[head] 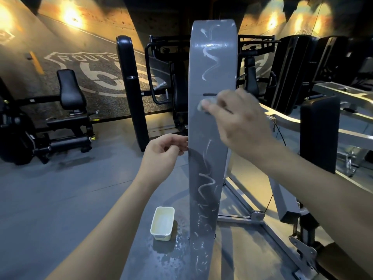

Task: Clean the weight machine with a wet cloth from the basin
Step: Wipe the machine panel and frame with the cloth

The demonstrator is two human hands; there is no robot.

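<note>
Right hand [240,122]: we see it hold a pale cloth [205,103] against the grey upright panel [212,63] of the weight machine [256,216].
Left hand [163,152]: fingers curled at the panel's left edge; grip, we cannot tell.
Panel surface: wet streaks above and below the cloth.
Basin [162,223]: cream, on the wet floor [177,247] beside the panel's foot.

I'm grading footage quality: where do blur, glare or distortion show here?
Head view: the right hand and cloth are motion-blurred; wet streaks glare on the grey column; the wide-angle lens bows that column; the wall lamps blow out; the basin looks sharp.
</note>
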